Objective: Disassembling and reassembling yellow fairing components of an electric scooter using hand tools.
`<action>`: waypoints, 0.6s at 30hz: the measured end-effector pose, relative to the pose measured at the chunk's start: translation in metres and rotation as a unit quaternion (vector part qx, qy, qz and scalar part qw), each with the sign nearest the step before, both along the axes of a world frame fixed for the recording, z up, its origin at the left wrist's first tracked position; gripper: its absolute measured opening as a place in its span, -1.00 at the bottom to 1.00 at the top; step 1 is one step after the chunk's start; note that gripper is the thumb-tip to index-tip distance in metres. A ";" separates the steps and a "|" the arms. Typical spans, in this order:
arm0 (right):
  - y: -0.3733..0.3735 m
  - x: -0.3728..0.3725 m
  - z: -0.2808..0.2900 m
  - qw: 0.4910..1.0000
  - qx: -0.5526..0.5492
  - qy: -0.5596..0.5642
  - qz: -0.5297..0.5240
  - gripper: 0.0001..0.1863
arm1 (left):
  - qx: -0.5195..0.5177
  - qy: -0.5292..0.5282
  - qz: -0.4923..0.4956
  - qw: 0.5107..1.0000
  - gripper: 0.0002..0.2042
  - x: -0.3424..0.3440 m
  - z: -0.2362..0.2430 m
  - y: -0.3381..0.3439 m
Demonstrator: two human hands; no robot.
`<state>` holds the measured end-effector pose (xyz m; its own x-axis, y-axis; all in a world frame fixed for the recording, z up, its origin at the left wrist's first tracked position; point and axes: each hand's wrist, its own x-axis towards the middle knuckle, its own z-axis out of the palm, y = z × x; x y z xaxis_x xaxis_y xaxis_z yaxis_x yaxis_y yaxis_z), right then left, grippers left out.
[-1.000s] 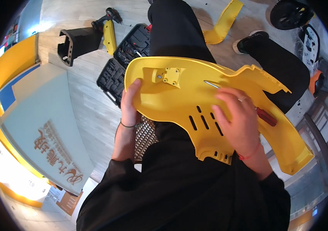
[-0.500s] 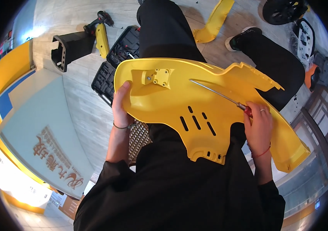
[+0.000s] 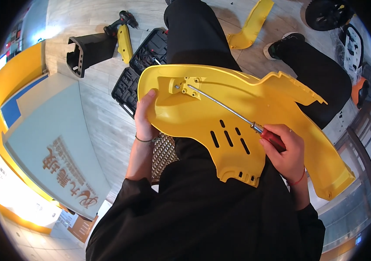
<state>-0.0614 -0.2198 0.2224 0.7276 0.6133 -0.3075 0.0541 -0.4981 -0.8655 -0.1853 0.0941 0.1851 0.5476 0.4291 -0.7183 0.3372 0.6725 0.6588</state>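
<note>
a large yellow plastic body panel (image 3: 255, 117) lies across the person's lap, inner side up, curved, with three dark slots near its middle and a small square mounting plate near its upper left corner. a long screwdriver (image 3: 233, 115) with a red handle and thin steel shaft lies slanted over it, tip set at that mounting plate.

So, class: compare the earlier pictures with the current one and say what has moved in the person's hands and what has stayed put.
The right hand has slid back from the slotted middle of the yellow panel to grip the red handle of the screwdriver, whose tip has swung up onto the bracket near the panel's top. The left hand still grips the panel's left edge, and the panel still rests across the lap.
</note>
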 end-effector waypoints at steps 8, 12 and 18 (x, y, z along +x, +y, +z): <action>0.007 0.001 -0.006 1.000 0.021 0.016 0.006 -0.72 | 0.012 0.006 0.012 1.000 -0.59 0.000 0.001 -0.002; 0.007 0.003 -0.009 1.000 0.026 -0.002 0.015 -0.73 | 0.014 0.004 0.004 1.000 -0.59 -0.001 -0.001 0.000; 0.010 0.001 -0.013 0.999 0.029 0.001 0.018 -0.72 | 0.001 0.005 0.008 1.000 -0.59 -0.003 -0.002 0.000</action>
<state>-0.0603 -0.2098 0.2091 0.7042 0.6553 -0.2732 0.0685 -0.4457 -0.8926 -0.1879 0.0941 0.1833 0.5331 0.4389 -0.7233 0.3338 0.6764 0.6565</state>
